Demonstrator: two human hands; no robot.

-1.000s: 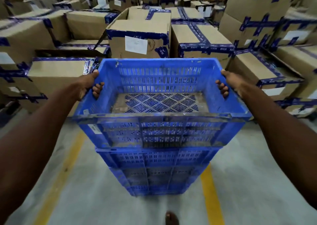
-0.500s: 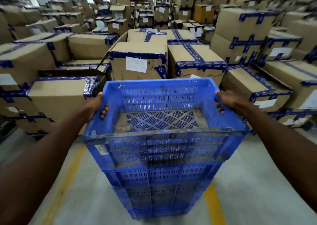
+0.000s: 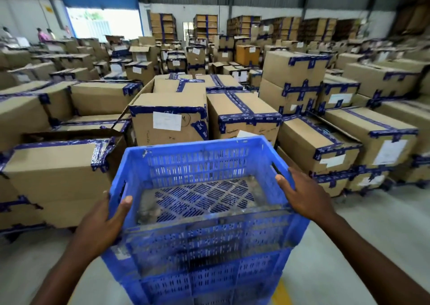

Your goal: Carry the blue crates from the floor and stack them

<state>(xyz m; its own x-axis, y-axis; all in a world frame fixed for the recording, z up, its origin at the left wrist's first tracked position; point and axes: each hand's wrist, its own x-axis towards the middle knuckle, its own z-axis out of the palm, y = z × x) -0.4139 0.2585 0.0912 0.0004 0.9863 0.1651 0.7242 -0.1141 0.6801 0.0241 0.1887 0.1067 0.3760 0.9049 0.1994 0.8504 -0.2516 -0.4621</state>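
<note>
Crates come first: the top blue crate point(image 3: 204, 188) sits on a stack of blue crates point(image 3: 200, 279), its slotted floor bare except for some dirt, and the lower crates run out of the bottom of the view, so their number cannot be told. The left hand point(image 3: 102, 221) holds the near left corner of the rim, thumb hooked over the inside wall and fingers wrapped round the outside; this grip is closed on the crate. The right hand point(image 3: 304, 195) lies along the right rim with fingers laid fairly flat over the edge, pressing on the crate more than clutching it. Judging by how squarely the top crate meets the one beneath, it looks already seated or very nearly so; what seems left is to let go and fetch whatever crates remain on the floor, none of which show here. Just beyond the far wall of the crate stand taped cardboard boxes point(image 3: 169, 120), close on the far side and to the left point(image 3: 55, 176) and right point(image 3: 344, 141), so the stack has little room to slide forward. Open concrete floor point(image 3: 363, 230) lies to the near right and near left, with a yellow floor line point(image 3: 280, 293) at the base; that is probably the free way to step back.
</note>
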